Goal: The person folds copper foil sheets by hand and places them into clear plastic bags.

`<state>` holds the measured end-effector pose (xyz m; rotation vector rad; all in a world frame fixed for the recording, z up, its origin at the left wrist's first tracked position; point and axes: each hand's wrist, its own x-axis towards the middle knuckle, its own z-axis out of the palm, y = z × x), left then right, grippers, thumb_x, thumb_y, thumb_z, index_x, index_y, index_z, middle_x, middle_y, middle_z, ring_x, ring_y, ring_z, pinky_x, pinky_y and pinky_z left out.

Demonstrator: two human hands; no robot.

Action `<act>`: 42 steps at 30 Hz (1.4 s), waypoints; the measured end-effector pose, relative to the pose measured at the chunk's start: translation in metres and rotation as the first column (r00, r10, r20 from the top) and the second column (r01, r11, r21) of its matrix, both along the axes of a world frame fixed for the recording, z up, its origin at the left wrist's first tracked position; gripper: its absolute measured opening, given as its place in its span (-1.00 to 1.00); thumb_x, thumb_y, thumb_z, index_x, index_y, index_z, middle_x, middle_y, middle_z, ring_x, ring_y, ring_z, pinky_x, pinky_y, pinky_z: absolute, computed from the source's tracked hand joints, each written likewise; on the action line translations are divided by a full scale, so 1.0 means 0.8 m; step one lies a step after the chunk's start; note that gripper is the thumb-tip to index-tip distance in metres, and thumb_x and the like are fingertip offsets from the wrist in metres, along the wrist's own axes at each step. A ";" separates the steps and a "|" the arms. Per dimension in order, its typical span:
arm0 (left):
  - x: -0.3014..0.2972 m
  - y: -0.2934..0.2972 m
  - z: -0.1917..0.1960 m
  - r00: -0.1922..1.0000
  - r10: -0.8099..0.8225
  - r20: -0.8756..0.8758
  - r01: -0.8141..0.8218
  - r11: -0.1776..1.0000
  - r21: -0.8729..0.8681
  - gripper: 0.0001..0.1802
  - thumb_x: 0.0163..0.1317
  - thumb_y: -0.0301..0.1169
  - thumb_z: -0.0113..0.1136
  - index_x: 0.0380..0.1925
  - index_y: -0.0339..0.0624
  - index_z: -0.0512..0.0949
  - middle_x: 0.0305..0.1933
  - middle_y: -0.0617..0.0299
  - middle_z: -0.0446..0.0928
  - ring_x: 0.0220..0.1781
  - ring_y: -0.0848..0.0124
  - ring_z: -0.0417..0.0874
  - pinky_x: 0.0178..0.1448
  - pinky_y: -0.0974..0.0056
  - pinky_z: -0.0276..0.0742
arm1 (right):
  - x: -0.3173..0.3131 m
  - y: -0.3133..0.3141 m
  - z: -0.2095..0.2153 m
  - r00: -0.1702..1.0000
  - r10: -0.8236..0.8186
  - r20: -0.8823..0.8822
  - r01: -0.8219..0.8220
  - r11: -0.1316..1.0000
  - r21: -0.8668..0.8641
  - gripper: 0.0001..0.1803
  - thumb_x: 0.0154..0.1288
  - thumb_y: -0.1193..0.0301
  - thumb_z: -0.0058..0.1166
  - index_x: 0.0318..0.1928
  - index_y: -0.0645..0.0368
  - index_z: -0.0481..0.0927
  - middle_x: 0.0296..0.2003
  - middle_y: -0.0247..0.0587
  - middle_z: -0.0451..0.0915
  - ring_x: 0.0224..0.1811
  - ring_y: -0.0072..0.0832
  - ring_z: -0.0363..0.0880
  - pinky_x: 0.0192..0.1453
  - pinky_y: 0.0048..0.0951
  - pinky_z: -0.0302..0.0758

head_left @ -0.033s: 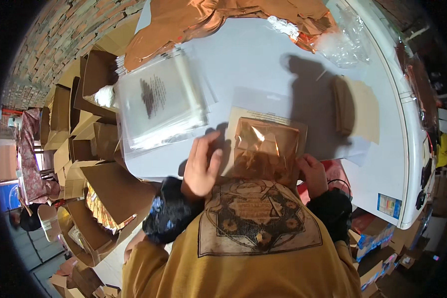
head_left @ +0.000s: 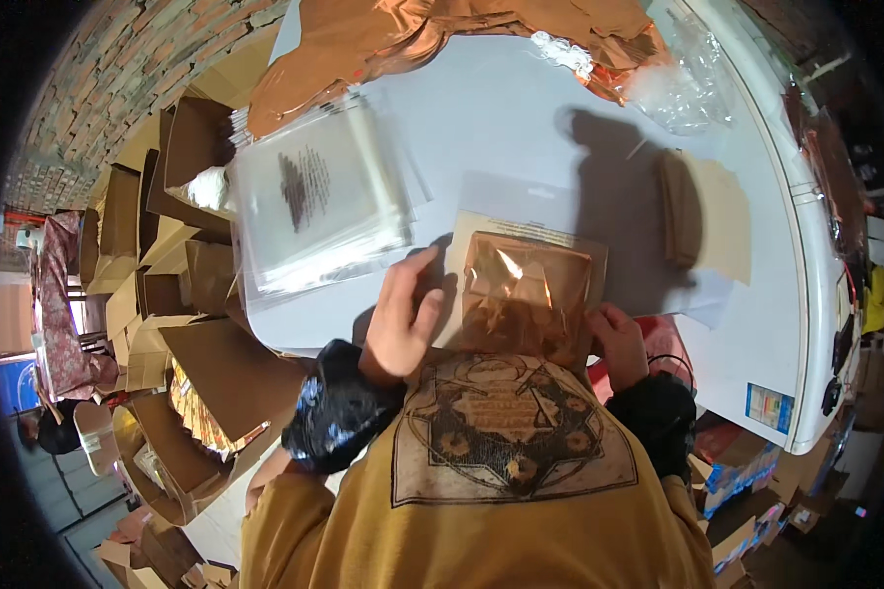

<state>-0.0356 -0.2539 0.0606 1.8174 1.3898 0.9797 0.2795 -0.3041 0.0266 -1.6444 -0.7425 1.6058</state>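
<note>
Right in front of my body on the white table lies a copper-coloured foil packet (head_left: 527,285) on a light tan card with print at its top edge. A clear plastic bag (head_left: 496,189) surrounds them and its flap stretches out beyond the card. My left hand (head_left: 400,319) is open beside the card's left edge, thumb apart from the fingers, holding nothing. At the lower right corner, the fingers of my right hand (head_left: 619,344) pinch the edge of the bag. To the left rests a stack of clear plastic bags (head_left: 314,206) with dark print.
Crumpled copper foil (head_left: 363,49) covers the table's far edge, with clear plastic wrap (head_left: 688,83) at its right end. Brown cards (head_left: 683,208) lie at the right. Open cardboard boxes (head_left: 231,378) crowd the table's left side. A person (head_left: 57,429) is at the far left.
My left hand has shifted slightly to the right, toward the card. My right hand and the foil packet have stayed in place.
</note>
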 end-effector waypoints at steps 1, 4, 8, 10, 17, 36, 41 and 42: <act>0.001 0.006 -0.007 0.999 -0.032 0.041 0.030 0.999 0.034 -0.58 0.31 -0.58 0.12 0.19 -0.28 0.45 -0.01 -0.08 0.49 0.00 0.08 0.57 0.10 0.25 0.50 | -0.001 0.001 0.001 1.000 0.003 0.000 -0.003 1.000 0.001 -0.69 0.52 0.25 0.02 -0.09 0.28 0.61 -0.28 -0.38 0.60 -0.27 -0.63 0.53 -0.21 -0.50 0.51; 0.000 0.000 -0.017 0.992 -0.115 0.054 0.119 0.990 -0.078 -0.60 0.32 -0.61 0.08 0.17 -0.28 0.50 -0.08 0.00 0.48 -0.07 0.19 0.56 0.07 0.31 0.48 | -0.006 0.000 0.006 0.999 0.024 0.043 -0.026 0.999 0.028 -0.72 0.53 0.27 0.02 -0.10 0.26 0.61 -0.30 -0.40 0.60 -0.27 -0.64 0.53 -0.23 -0.51 0.51; -0.006 -0.025 -0.021 0.983 -0.004 0.183 0.053 0.963 -0.263 -0.62 0.36 -0.62 0.05 0.16 -0.26 0.54 -0.15 0.14 0.39 -0.15 0.38 0.50 -0.03 0.35 0.45 | -0.011 -0.012 0.009 0.993 0.049 0.103 -0.050 0.999 0.010 -0.75 0.51 0.27 0.06 -0.13 0.22 0.60 -0.33 -0.43 0.58 -0.32 -0.66 0.52 -0.25 -0.54 0.49; -0.010 -0.037 -0.028 0.976 -0.006 0.217 0.066 0.960 -0.271 -0.62 0.37 -0.61 0.05 0.18 -0.25 0.53 -0.15 0.16 0.37 -0.16 0.41 0.48 -0.03 0.37 0.43 | -0.013 -0.022 0.001 0.981 0.084 0.172 -0.090 0.995 0.030 -0.79 0.50 0.27 0.08 -0.13 0.15 0.60 -0.36 -0.47 0.56 -0.36 -0.69 0.53 -0.30 -0.59 0.50; -0.016 -0.036 -0.021 0.928 -0.066 0.366 0.236 0.865 -0.442 -0.39 0.33 -0.48 0.23 0.37 -0.26 0.35 -0.06 0.17 0.33 0.03 0.36 0.42 0.19 0.31 0.36 | -0.011 -0.023 -0.002 0.972 0.025 0.236 -0.056 0.991 0.126 -0.79 0.47 0.31 0.08 -0.12 0.20 0.61 -0.40 -0.46 0.51 -0.37 -0.74 0.46 -0.32 -0.62 0.40; 0.057 0.048 -0.041 0.950 0.147 -0.277 -0.034 0.927 0.375 -0.36 0.03 -0.49 0.31 0.21 -0.19 0.45 0.12 -0.09 0.37 0.13 -0.05 0.41 0.24 -0.01 0.39 | -0.017 0.100 0.024 0.232 -0.262 0.937 -0.525 0.777 0.347 -0.56 0.26 0.22 0.26 0.09 0.11 0.54 -0.12 -0.11 0.61 -0.09 -0.12 0.60 -0.01 -0.17 0.54; 0.063 0.047 -0.041 0.947 0.129 -0.296 -0.021 0.939 0.343 -0.46 0.06 -0.50 0.29 0.13 -0.20 0.51 0.14 -0.07 0.41 0.15 -0.04 0.41 0.25 0.00 0.40 | -0.008 0.092 0.015 0.332 -0.222 0.917 -0.660 0.640 0.394 -0.39 0.18 0.23 0.32 0.21 0.20 0.49 0.10 -0.08 0.48 0.13 -0.08 0.47 0.20 -0.16 0.46; 0.066 0.046 -0.040 0.951 0.129 -0.280 -0.027 0.940 0.339 -0.47 0.07 -0.51 0.29 0.12 -0.20 0.51 0.11 -0.07 0.41 0.17 -0.05 0.41 0.27 -0.02 0.41 | -0.006 0.092 0.016 0.366 -0.178 0.913 -0.669 0.632 0.391 -0.33 0.16 0.24 0.34 0.24 0.23 0.47 0.13 -0.07 0.46 0.17 -0.06 0.44 0.25 -0.14 0.44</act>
